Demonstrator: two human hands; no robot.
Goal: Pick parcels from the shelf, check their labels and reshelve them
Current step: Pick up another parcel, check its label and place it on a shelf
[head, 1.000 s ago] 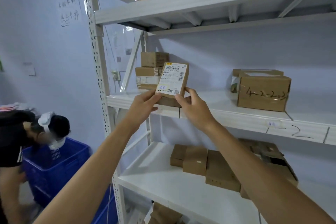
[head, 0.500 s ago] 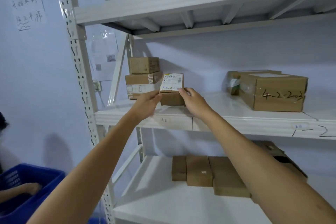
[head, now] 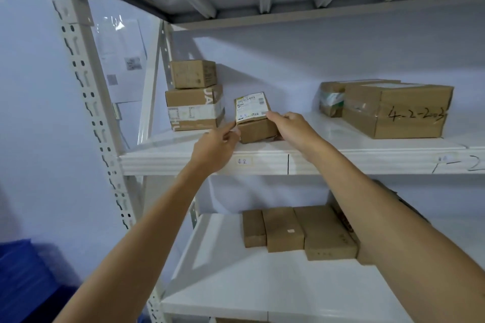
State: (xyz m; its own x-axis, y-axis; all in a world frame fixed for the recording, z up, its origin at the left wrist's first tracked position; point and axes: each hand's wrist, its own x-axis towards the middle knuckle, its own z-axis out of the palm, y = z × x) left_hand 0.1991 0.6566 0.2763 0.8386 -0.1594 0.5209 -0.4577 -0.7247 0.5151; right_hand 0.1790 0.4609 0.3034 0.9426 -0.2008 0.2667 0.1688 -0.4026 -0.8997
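A small brown parcel [head: 256,126] with a white label on its upper face rests on the middle shelf [head: 204,162], just right of a two-box stack. My left hand [head: 216,145] pinches its lower left corner. My right hand [head: 290,124] grips its right edge, fingers over the label's corner. The label tilts up toward me.
Two stacked cardboard boxes [head: 194,102] stand at the shelf's left. A large box marked "4-2-2" [head: 393,110] lies to the right, another taped box [head: 332,98] behind it. Several flat boxes [head: 294,231] lie on the lower shelf. A blue crate [head: 23,280] sits at lower left.
The parcel, held up with its label facing me, has been lowered and pushed onto the middle shelf. Both hands went forward with it. The view has shifted right.
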